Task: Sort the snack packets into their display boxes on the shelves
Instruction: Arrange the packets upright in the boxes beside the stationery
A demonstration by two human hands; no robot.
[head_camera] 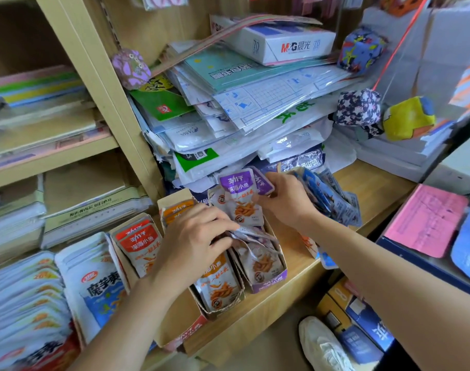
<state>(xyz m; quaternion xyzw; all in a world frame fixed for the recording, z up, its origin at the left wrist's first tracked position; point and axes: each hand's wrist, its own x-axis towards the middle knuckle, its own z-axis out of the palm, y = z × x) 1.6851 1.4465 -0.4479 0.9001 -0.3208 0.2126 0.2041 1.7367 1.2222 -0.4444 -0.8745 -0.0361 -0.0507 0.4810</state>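
Right hand [284, 202] pinches purple packets [237, 184] at 12 o'clock of purple box [268, 283]; left hand [196, 236] grips boxed packets [258, 254] (crammed): forcing may crumple them.

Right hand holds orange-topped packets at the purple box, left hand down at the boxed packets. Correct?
No: the head view shows the right hand holding purple-topped packets, not orange. They are at the purple box, and the left hand is down at the boxed packets.

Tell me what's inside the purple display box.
Purple fish-snack packets stand packed in the purple display box; the left hand pinches their tops. The box floor and the packets' count are hidden.
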